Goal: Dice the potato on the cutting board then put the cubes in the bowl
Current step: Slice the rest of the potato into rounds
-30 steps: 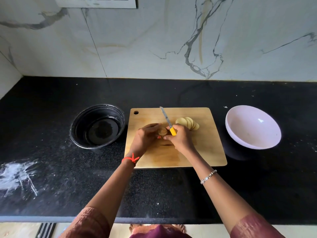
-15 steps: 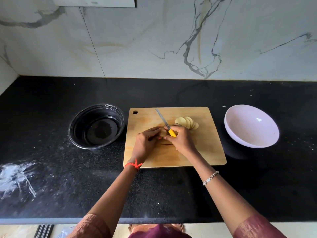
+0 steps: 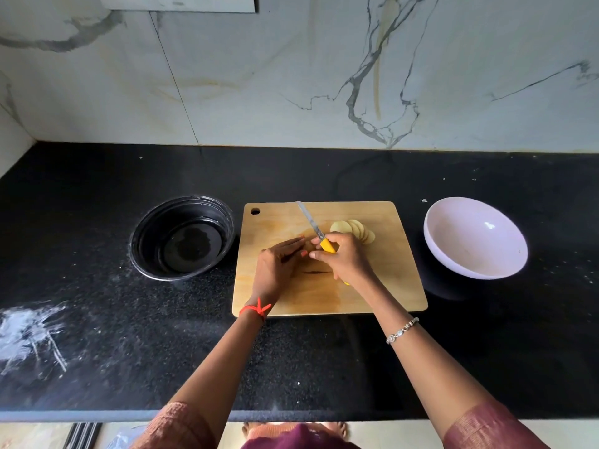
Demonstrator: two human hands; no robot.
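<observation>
On the single board (image 3: 389, 280), right hand (image 3: 346, 260) grips one knife (image 3: 310, 224), left hand (image 3: 278, 264) lies flat.

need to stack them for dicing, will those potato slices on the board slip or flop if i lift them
The potato slices lie fanned and overlapping, so a push would probably slide them apart. Thin and flat, they likely stay stiff and will not roll. Cut faces may be slippery.
</observation>
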